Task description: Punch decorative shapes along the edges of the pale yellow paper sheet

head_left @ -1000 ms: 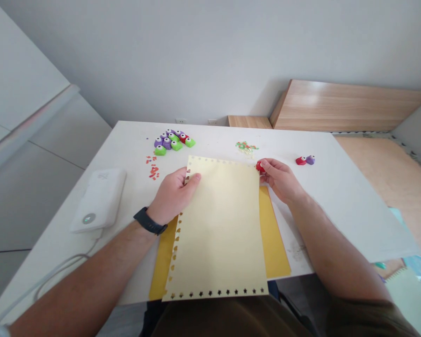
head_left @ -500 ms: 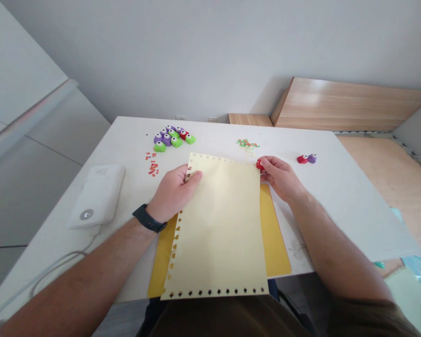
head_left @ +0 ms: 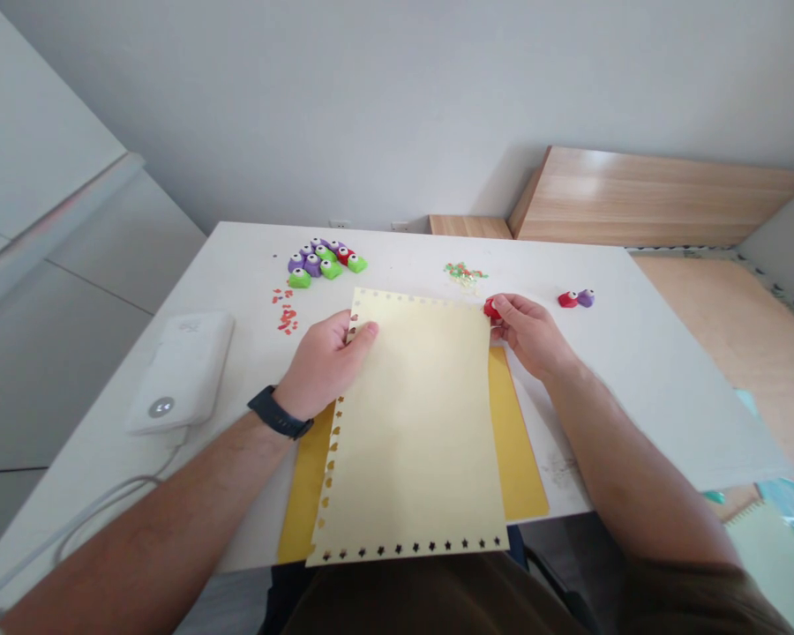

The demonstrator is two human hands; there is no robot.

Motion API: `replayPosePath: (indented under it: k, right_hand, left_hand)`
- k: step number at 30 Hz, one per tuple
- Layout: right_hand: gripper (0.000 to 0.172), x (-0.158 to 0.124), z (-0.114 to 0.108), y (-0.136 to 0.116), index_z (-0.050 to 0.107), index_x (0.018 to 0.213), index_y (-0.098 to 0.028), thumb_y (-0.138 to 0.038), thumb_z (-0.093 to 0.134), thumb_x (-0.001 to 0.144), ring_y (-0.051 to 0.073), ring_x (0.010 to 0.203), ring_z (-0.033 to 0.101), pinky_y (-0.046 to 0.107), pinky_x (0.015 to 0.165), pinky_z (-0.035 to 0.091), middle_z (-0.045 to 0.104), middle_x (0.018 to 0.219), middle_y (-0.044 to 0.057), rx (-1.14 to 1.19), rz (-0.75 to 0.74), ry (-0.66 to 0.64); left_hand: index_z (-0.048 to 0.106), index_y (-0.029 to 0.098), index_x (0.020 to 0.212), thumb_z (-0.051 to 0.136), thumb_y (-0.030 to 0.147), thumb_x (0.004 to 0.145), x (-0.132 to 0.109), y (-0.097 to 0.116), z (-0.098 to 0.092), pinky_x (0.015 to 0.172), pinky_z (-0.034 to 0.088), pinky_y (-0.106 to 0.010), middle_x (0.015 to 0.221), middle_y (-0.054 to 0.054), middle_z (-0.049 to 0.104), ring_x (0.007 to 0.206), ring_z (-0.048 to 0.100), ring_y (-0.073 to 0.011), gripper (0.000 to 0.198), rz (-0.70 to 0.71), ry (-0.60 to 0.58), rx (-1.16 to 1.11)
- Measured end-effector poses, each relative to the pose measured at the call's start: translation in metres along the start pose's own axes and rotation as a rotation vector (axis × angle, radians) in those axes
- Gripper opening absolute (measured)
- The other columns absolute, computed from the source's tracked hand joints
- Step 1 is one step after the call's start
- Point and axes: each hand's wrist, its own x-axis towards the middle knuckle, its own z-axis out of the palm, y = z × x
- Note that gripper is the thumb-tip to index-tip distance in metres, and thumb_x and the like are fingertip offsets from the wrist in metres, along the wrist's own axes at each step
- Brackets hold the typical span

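Note:
A pale yellow sheet of paper point(head_left: 416, 423) hangs over the table's front edge, with punched shapes along its left, top and bottom edges; the bottom ones are stars. My left hand point(head_left: 327, 362) grips its upper left edge, thumb on top and fingers beneath. At the upper right corner, my right hand point(head_left: 526, 331) is closed on a small red craft punch point(head_left: 490, 308), which sits at the paper's edge. The fingers partly hide the punch. Beneath the sheet lies a darker yellow sheet point(head_left: 517, 441).
Several purple, green and red craft punches point(head_left: 313, 265) cluster at the back left. Red paper bits point(head_left: 287, 317) and mixed confetti point(head_left: 464, 272) lie nearby. A red punch point(head_left: 567, 300) and a purple punch point(head_left: 587, 298) stand right. A corded white power bank point(head_left: 185, 370) is at left.
The view has shifted very slightly. Both hands keep their grips, and the red punch remains at the paper's upper right corner.

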Motion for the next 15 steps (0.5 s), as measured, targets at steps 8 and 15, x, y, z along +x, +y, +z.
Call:
replayPosePath:
  k: [8, 15]
  right_hand:
    - [0.043, -0.0005, 0.0005, -0.0008, 0.072, 0.083, -0.023, -0.063, 0.086, 0.078, 0.016, 0.073, 0.055, 0.032, 0.061, 0.041, 0.068, 0.086, 0.004, -0.004, 0.022, 0.009]
    - [0.042, -0.0018, 0.0018, -0.0024, 0.072, 0.082, -0.022, -0.061, 0.086, 0.078, 0.016, 0.072, 0.054, 0.032, 0.060, 0.040, 0.067, 0.085, 0.004, 0.016, 0.021, 0.007]
  left_hand:
    - [0.068, 0.021, 0.083, 0.065, 0.049, 0.087, 0.0004, -0.0004, 0.0007, 0.060, 0.048, -0.028, 0.069, -0.003, 0.069, 0.074, 0.065, -0.0241, 0.028, -0.020, 0.016, -0.024]
    - [0.067, 0.021, 0.083, 0.065, 0.047, 0.087, 0.0007, -0.0008, 0.0022, 0.060, 0.049, -0.028, 0.075, -0.004, 0.073, 0.075, 0.066, -0.0239, 0.026, -0.020, 0.023, -0.058]
